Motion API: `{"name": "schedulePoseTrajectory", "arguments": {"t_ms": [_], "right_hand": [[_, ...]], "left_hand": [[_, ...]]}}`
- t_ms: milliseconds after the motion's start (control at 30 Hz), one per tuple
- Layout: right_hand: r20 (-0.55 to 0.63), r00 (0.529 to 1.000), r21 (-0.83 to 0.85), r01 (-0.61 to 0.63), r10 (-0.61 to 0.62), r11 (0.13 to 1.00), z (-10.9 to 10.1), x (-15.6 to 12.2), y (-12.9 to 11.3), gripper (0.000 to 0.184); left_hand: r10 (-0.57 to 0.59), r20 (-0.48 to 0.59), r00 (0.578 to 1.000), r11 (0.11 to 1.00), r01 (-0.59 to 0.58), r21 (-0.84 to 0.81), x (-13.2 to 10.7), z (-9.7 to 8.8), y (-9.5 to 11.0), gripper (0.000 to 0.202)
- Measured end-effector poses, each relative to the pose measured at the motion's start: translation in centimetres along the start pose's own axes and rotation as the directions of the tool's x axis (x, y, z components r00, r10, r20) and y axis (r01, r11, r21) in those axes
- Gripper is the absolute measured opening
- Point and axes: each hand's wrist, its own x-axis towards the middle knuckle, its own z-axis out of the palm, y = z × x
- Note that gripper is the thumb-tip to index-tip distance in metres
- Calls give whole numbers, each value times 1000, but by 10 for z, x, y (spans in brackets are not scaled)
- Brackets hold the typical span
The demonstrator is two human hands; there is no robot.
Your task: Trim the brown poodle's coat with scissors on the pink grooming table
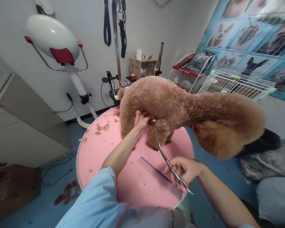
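Note:
A brown curly-coated dog (pixel 161 98) stands on a round pink grooming table (pixel 97 164), its head to the right. My left hand (pixel 143 121) reaches under its belly, fingers closed against the back of the upper front leg (pixel 160 129); some fingertips are hidden by fur. In my right hand (pixel 184 169) is a pair of curved grooming scissors (pixel 165 155), its blades pointing up and left, with the tips at the front leg. A purple-backed metal comb (pixel 156 171) lies on the table under the scissors and partly behind my right hand.
Fur clippings (pixel 102 127) lie on the table's left side and on the floor. Behind the dog rises a metal pole (pixel 117 44) with black straps. A white dryer (pixel 53 36) on a stand is at left; a white wire cage (pixel 235 84) is at right.

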Motion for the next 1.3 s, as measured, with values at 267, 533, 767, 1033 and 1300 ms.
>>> {"name": "schedulePoseTrajectory", "arguments": {"t_ms": [267, 533, 767, 1033, 1300], "right_hand": [[-72, 940, 182, 342, -334, 922, -53, 5, -13, 68], [-55, 928, 173, 373, -369, 912, -49, -1, -7, 55], [-74, 969, 125, 243, -235, 962, -52, -4, -3, 60], [-52, 965, 147, 262, -257, 954, -59, -9, -3, 58], [-41, 968, 178, 251, -248, 951, -61, -9, 0, 58]], "left_hand": [[-23, 17, 1000, 999, 24, -41, 1, 5, 7, 33], [-32, -12, 999, 999, 33, 10, 1, 3, 9, 26], [-36, -29, 999, 999, 37, 22, 8, 1, 7, 17], [-45, -2, 999, 999, 45, 8, 1, 4, 11, 19], [-42, 12, 999, 999, 41, 17, -1, 5, 13, 16]]}}
